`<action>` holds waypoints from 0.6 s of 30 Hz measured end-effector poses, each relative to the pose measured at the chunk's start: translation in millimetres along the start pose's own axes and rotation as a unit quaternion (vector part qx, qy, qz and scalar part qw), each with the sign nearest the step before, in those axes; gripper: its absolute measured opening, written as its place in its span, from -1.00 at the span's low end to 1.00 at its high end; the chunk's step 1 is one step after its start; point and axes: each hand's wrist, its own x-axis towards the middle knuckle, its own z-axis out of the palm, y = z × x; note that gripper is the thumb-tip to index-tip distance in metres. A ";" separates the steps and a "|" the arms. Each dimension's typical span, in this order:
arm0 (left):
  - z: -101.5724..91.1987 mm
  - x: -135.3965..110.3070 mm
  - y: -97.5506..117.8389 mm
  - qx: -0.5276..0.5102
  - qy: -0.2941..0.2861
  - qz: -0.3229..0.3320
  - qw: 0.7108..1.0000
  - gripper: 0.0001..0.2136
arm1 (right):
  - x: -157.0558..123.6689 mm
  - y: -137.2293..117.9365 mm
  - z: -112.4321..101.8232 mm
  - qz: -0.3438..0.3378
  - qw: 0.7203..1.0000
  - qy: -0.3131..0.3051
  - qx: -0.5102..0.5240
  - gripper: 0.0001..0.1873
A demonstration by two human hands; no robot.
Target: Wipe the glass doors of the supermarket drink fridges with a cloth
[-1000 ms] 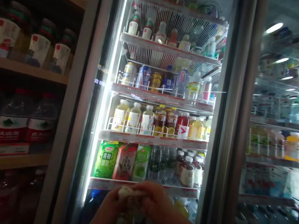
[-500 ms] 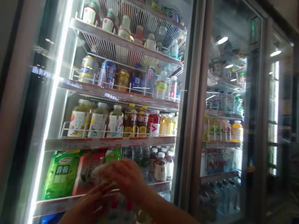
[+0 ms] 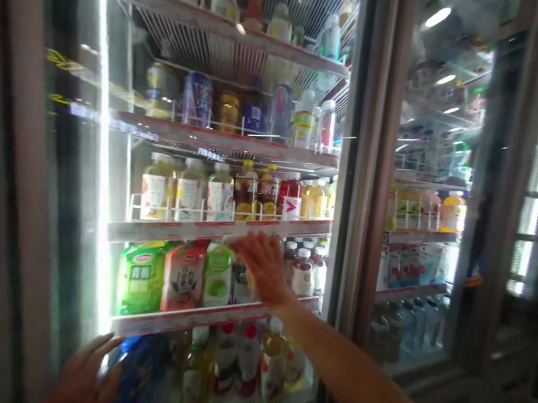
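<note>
My right hand (image 3: 263,263) is raised in front of the cooler's glass, level with the shelf of pouches. Under its fingertips shows a small whitish wad, apparently a cloth (image 3: 230,241), blurred and mostly covered by the hand. Lower left, my left hand (image 3: 91,370) has its fingers apart and holds nothing, beside the foot of the bright light strip (image 3: 103,140). Behind the right hand stand a green-and-white pouch (image 3: 218,274) and a red pouch (image 3: 183,276). Whether either hand touches the glass I cannot tell.
Several shelves of bottles and cans fill the cooler, with a red drink bottle (image 3: 290,198) on a middle shelf. A metal door frame (image 3: 369,175) separates it from a second glass door (image 3: 420,261) on the right. Reflections streak the glass.
My hands, close together before, are now apart. The left has dropped to the lower left; the right has moved up and right with the whitish cloth. The view has tilted down.
</note>
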 end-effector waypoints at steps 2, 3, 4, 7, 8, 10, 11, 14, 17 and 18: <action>-6.2 -6.7 9.4 0.042 0.024 0.035 0.998 -0.66 | -20.9 -7.5 10.3 -0.013 1.000 -0.001 0.027 -0.45; -7.2 -10.1 13.0 0.064 0.025 0.053 0.996 -0.65 | -37.9 -15.7 15.3 -0.087 0.994 -0.031 0.051 -0.43; -7.2 -13.4 14.9 0.081 0.020 0.066 0.994 -0.64 | -54.6 -24.6 19.5 -0.166 0.981 -0.067 0.075 -0.43; -7.1 -20.7 9.3 0.111 0.017 0.083 0.990 -0.61 | -68.3 -44.5 25.2 -0.308 0.939 -0.110 0.104 -0.47; -8.1 -21.9 4.7 0.118 0.019 0.076 0.990 -0.61 | -56.6 -48.4 25.1 -0.297 0.945 -0.091 0.101 -0.47; -12.2 -23.7 -5.3 0.129 0.025 0.042 0.990 -0.60 | -21.4 -56.6 24.8 -0.190 0.977 -0.032 0.085 -0.45; -14.9 -25.0 -9.7 0.133 0.027 0.020 0.991 -0.59 | -6.1 -62.6 26.0 -0.119 0.989 -0.019 0.079 -0.43; -23.1 -34.4 -19.7 0.136 0.013 -0.029 0.990 -0.56 | -1.7 -92.2 37.4 -0.140 0.984 -0.027 0.102 -0.45; -29.6 -50.8 -27.9 0.129 -0.010 -0.019 0.991 -0.53 | -29.9 -127.0 52.5 -0.314 0.938 -0.051 0.139 -0.56; -31.3 -56.1 -31.1 0.127 -0.016 -0.011 0.992 -0.52 | -31.3 -137.2 56.0 -0.340 0.927 -0.053 0.149 -0.58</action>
